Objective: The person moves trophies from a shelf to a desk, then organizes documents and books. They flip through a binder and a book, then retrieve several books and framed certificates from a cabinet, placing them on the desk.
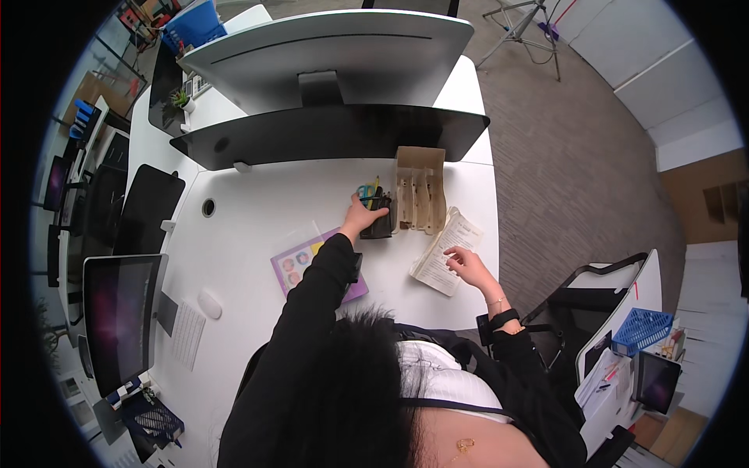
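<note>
My left hand (364, 216) grips a black pen holder (376, 228) that holds scissors with teal handles (366, 192), a yellow pencil and other pens. Right beside it stands a brown cardboard file organizer (420, 190) with several compartments. My right hand (464, 263) hovers above an open-looking book with printed pages (447, 251), its fingers loosely curled and nothing between them. Partly under my left forearm lies a purple folder or booklet (356, 291) with round pictures; a clear plastic piece (301, 234) is at its upper edge.
A dark divider panel (327, 131) crosses the desk's far side, with a large monitor (351, 58) behind it. To the left are a white mouse (209, 305), a keyboard (188, 336), another monitor (123, 322) and a cable hole (208, 207). A chair (576, 292) stands at the right.
</note>
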`<state>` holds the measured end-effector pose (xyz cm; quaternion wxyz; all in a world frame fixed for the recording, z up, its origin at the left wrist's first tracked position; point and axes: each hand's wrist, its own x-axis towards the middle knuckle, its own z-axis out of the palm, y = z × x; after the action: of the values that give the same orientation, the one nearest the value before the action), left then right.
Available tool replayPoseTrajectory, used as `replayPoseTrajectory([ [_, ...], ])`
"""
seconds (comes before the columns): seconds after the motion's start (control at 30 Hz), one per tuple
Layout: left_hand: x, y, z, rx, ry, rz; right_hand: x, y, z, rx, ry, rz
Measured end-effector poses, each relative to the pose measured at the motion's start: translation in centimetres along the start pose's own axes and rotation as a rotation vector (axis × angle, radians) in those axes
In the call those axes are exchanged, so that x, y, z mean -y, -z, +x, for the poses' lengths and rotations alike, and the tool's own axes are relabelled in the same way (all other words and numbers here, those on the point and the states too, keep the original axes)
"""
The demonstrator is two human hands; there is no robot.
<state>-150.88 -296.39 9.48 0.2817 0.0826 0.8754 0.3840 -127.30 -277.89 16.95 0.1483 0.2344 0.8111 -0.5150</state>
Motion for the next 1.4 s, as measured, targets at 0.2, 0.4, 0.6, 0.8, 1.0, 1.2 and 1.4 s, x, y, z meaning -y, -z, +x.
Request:
replayPoseTrajectory([
  [0.2, -0.4, 0.0, -1.1, 0.103, 0.192, -0.116, -0.7, -0.3, 0.4, 0.021, -0.001, -0.013],
  [0.4, -0.3, 2.9, -4.1, 0.368, 0.410, -0.268, -0.9, -0.9, 0.8, 0.051, 0.050, -0.055],
  [0.6, -1.7, 4.7, -8.1, 0.516, 0.418, -0.261, -1.2, -1.5, 0.8, 0.043, 0.063, -0.059],
  [0.8, -1.2, 5.0, -10.8, 0.552, 0.287, -0.221, -1.3, -2.0, -0.2, 0.026, 0.076, -0.043],
  [1.0, -0.7, 6.8, -11.5, 0.407, 0.214, -0.243, -1.6, -2.4, -1.9, 0.035, 0.049, -0.039],
  [1.2, 1.4, 11.9, -8.3, -0.028, -0.149, -0.259, -1.6, -3.0, -4.1, -0.035, -0.003, 0.014],
  [1.4, 5.4, 14.7, -4.1, -0.499, -0.351, 0.045, -2.6, -5.0, -6.6, -0.126, -0.089, 0.074],
])
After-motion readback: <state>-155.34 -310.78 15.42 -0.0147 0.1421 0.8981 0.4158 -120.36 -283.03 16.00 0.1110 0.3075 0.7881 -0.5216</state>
